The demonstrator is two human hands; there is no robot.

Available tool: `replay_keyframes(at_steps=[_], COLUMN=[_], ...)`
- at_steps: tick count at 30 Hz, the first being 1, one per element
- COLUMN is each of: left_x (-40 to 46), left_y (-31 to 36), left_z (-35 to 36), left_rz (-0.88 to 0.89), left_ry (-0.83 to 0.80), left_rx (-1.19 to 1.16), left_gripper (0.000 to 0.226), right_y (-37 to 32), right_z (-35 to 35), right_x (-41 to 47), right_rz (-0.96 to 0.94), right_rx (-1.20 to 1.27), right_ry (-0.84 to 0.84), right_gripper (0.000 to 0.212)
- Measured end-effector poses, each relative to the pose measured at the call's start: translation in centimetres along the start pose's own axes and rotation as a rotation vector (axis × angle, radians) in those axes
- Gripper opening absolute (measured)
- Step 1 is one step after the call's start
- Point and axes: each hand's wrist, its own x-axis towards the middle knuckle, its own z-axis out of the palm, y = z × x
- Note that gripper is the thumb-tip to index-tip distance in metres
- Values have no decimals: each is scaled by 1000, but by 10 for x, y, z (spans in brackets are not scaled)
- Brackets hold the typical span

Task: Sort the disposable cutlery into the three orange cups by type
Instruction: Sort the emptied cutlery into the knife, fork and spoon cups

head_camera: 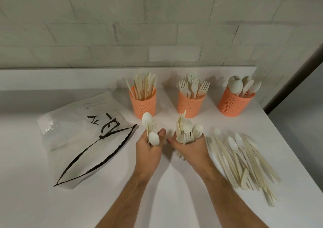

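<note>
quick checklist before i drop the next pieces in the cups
1. Left hand grips a bundle: ok.
2. Right hand grips a bundle: ok.
3. Bundles hold one type each: not ok, spoons and forks are mixed.
4. Cups already sorted: ok, knife cup, fork cup, spoon cup.
5. Cups upright: spoon cup looks tilted, possibly lens distortion, cannot tell.
6. Pile still to sort: not ok.

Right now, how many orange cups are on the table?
3, in a row near the wall: the left cup holds knives, the middle cup forks, the right cup spoons. None looks hidden.
</note>
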Motion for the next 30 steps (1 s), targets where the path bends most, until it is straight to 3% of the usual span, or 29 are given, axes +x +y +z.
replay_keyframes(at_steps=[6,11,18,22,25,30], left_x=[-6,-12,-17,-26,-30,-29], left_y=[11,29,52,64,71,77], left_z=[9,12,6,11,11,5], left_rz=[-50,-114,-100,-164,-254,-299], left_ry=[-102,-223,-492,-529,-590,-623], left_rx=[-93,-114,-164,-299,-415,-478], left_gripper=[23,22,26,28,10,10], right_y=[-5,-29,-41,-46,-47,-61], right_z=[4,3,-6,-11,-15,-13], right_x=[4,5,8,7,7,6], right_rz=[113,216,367,378,390,294], right_rx=[91,271,289,276,278,201], right_ry=[18,-75,-292,-425,-487,-460], right_gripper=[5,13,44,66,86,46])
